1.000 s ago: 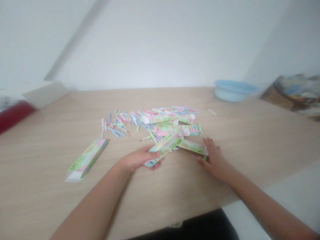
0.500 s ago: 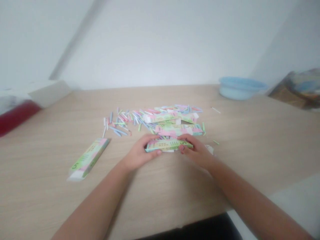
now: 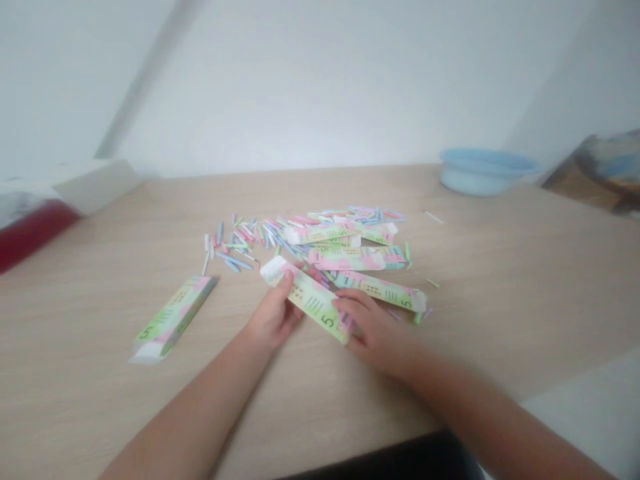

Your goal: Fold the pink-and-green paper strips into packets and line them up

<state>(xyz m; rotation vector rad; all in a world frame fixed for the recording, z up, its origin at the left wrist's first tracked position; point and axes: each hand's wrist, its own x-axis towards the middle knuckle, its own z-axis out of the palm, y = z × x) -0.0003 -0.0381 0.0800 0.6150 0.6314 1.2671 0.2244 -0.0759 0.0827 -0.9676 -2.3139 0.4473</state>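
Pale wall behind, light-wood desk point(image 3: 95, 373) running up to it. Far R corner of desk has a pale blue plastic basin point(image 3: 483, 172) on it, w/ one thin stray stick point(image 3: 434, 217) out on the bare wood nearby. Past the far L corner: white box point(image 3: 95, 185) and sth red point(image 3: 35, 233) below it, can't tell what. Past far R corner, a colourful pile point(image 3: 603, 170), too blurred to say what it is.

Mid-desk: loose heap of small pastel sticks point(image 3: 245, 243), blue, pink, green, w/ 3 flat printed cartons point(image 3: 357, 258) lying on and around it. A 4th carton point(image 3: 173, 319) lies apart, L of the heap, "5" showing.

Held carton point(image 3: 310, 300) is up off the desk in both hands, just in front of the heap, tilted diagonally, white end to far L, "5" end toward me. L hand point(image 3: 274, 319) is closed round its upper part, R hand point(image 3: 373, 330) closed round the lower end, a bit blurred, so both gripping.

Risks: thin card, so squeezing too hard cd crease it. If it's open at an end, anything inside cd slide out at this tilt, can't tell. R hand is right by the nearest carton, so a careless knock cd scatter sticks toward desk's near edge
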